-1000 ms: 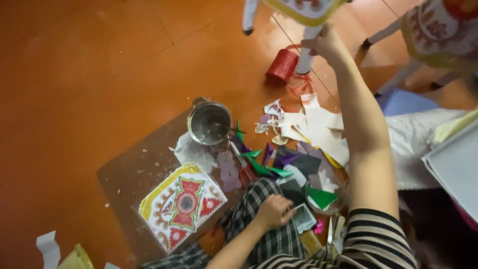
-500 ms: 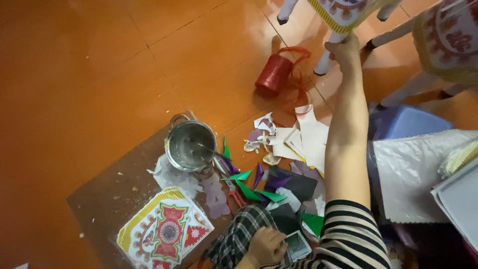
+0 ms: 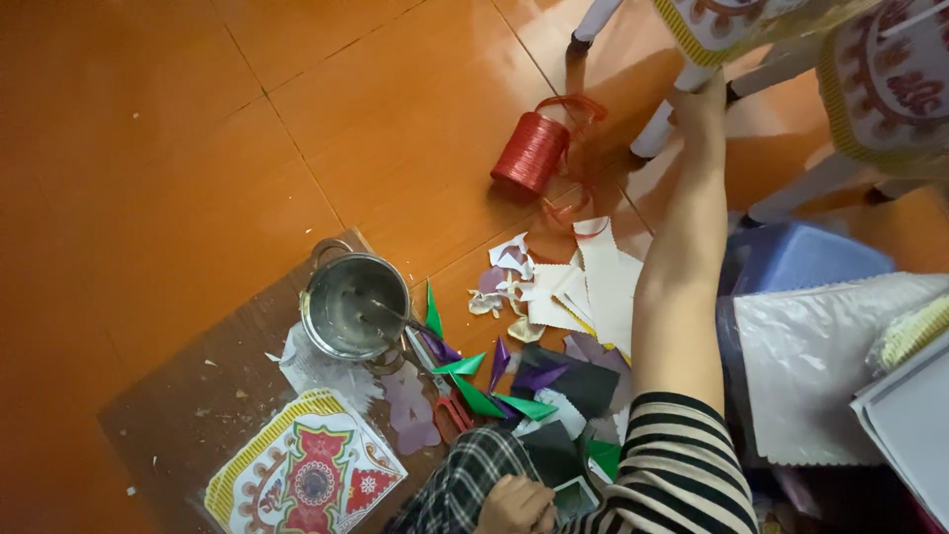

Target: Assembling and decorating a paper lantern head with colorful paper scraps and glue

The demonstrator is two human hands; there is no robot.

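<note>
My right hand [image 3: 697,107] is stretched far out and closed around a white leg [image 3: 657,129] of a decorated paper figure [image 3: 751,25] with a yellow and red patterned cover. A red spool of ribbon [image 3: 532,150] lies on the floor just left of that leg, loose ribbon trailing from it. My left hand [image 3: 512,504] rests on my plaid-clad knee, its curled fingers pinching the edge of a small square card [image 3: 575,494].
A metal pot [image 3: 354,305] holding a tool stands on a brown board [image 3: 188,415], beside a yellow-bordered patterned cutout [image 3: 301,477]. Green, purple, black and white paper scraps [image 3: 583,287] and red-handled scissors [image 3: 450,405] lie between. Plastic sheets and a blue stool [image 3: 806,259] sit right.
The view has swung toward the paper figure, so everything on the floor slid down the picture. My right hand stays on the white leg and my left hand stays on my knee.
</note>
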